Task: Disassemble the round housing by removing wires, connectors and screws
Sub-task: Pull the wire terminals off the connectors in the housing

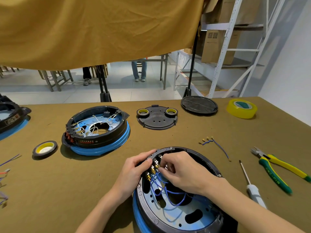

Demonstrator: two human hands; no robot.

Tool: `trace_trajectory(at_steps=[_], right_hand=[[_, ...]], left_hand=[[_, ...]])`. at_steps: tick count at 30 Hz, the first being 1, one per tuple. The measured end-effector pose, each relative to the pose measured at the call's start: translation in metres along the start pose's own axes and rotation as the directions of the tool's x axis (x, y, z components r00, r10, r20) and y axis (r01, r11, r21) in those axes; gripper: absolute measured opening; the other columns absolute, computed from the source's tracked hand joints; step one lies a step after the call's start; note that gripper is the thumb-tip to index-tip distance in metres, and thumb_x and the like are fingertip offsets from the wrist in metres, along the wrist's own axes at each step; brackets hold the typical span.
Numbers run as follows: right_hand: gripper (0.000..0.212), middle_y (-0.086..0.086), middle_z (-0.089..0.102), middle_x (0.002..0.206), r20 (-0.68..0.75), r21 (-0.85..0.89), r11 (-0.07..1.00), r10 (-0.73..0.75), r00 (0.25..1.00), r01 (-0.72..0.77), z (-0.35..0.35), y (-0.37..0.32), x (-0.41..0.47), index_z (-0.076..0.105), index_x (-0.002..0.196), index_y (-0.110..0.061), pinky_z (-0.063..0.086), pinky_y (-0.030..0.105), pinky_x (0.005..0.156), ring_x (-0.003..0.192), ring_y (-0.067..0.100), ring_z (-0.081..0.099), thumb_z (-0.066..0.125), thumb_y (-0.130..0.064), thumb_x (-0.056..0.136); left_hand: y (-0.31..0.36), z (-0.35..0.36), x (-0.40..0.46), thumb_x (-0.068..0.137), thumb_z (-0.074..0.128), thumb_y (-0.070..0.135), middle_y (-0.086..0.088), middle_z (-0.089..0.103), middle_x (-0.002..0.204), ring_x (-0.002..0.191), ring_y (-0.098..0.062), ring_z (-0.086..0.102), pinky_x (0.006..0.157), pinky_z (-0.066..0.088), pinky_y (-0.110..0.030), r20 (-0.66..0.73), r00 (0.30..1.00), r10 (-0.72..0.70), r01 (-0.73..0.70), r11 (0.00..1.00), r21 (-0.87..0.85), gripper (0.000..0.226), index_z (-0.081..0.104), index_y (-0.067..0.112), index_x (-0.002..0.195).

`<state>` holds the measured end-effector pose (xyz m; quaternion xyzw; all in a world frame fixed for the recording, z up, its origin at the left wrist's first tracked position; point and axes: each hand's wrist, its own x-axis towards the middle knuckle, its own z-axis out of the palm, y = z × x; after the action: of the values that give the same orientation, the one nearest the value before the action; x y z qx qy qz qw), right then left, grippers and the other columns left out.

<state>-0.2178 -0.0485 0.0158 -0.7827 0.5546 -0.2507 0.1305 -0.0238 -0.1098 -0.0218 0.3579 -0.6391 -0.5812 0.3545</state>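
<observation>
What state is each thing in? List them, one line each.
Near round black-and-blue housing: open, blue wires still plugged in.
Left hand: grips the housing's rim.
Right hand: pinches a brass connector.
Far round black-and-blue housing: open, white wires inside.
Loose blue wire bundle: lying free on the cloth.
Yellow-green handled pliers: lying unused.
White-handled screwdriver: lying unused.

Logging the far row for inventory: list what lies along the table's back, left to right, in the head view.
Wired round housing → black cover plate carrying two tape rolls → black round lid → yellow tape roll.
</observation>
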Motion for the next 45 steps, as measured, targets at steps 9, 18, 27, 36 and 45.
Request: trace_trajectory(at_steps=[9,18,27,36,45], right_hand=[[0.005,-0.009,0.056,0.066,-0.010,0.002,0.999,0.047,0.999,-0.047,-0.007,0.003,-0.003,0.071,0.089,-0.027,0.050,0.033,0.066,0.066,0.010,0.053,0.067,-0.028,0.085],[0.020,-0.009,0.061,0.068,-0.005,0.015,0.953,0.303,0.953,-0.303,-0.010,0.003,-0.001,0.066,0.092,-0.028,0.043,0.028,0.058,0.060,0.006,0.053,0.058,-0.046,0.096],[0.031,-0.003,0.053,0.059,0.034,-0.208,0.928,0.322,0.946,-0.309,0.002,-0.008,0.015,0.050,0.068,-0.018,0.038,0.032,0.053,0.057,0.019,0.050,0.048,-0.039,0.090],[0.034,0.010,0.046,0.055,0.032,-0.039,0.949,0.314,0.949,-0.313,0.005,-0.002,0.014,0.049,0.061,-0.009,0.031,0.034,0.050,0.050,0.018,0.033,0.051,-0.029,0.088],[0.035,0.010,0.054,0.057,0.016,-0.089,0.950,0.301,0.953,-0.299,0.003,-0.004,0.011,0.053,0.065,-0.007,0.035,0.035,0.050,0.049,0.018,0.037,0.050,-0.030,0.091]], left_hand=[[0.004,0.001,-0.002,0.102,0.056,0.014,0.005,0.075,0.125,0.116,-0.015,0.070,0.090,0.056,-0.026,0.012,1.000,0.002,-0.001,1.000,-0.029,0.034,0.068,0.023,0.132],[0.003,0.001,-0.002,0.101,0.057,0.015,0.006,0.075,0.125,0.115,-0.013,0.071,0.088,0.056,-0.023,0.009,1.000,0.009,-0.008,0.999,-0.045,0.034,0.068,0.022,0.133],[0.001,0.001,-0.002,0.100,0.058,0.013,0.006,0.074,0.126,0.117,-0.013,0.070,0.093,0.056,-0.028,0.004,1.000,0.010,-0.010,0.997,-0.070,0.034,0.068,0.023,0.132],[0.001,0.000,-0.001,0.101,0.059,0.014,0.008,0.074,0.126,0.118,-0.011,0.069,0.092,0.055,-0.022,0.016,1.000,0.025,-0.024,0.998,-0.053,0.034,0.067,0.023,0.133],[0.002,0.001,0.000,0.102,0.057,0.015,0.009,0.073,0.128,0.119,-0.009,0.068,0.097,0.053,-0.025,0.015,1.000,0.019,-0.019,1.000,-0.019,0.035,0.067,0.024,0.134]])
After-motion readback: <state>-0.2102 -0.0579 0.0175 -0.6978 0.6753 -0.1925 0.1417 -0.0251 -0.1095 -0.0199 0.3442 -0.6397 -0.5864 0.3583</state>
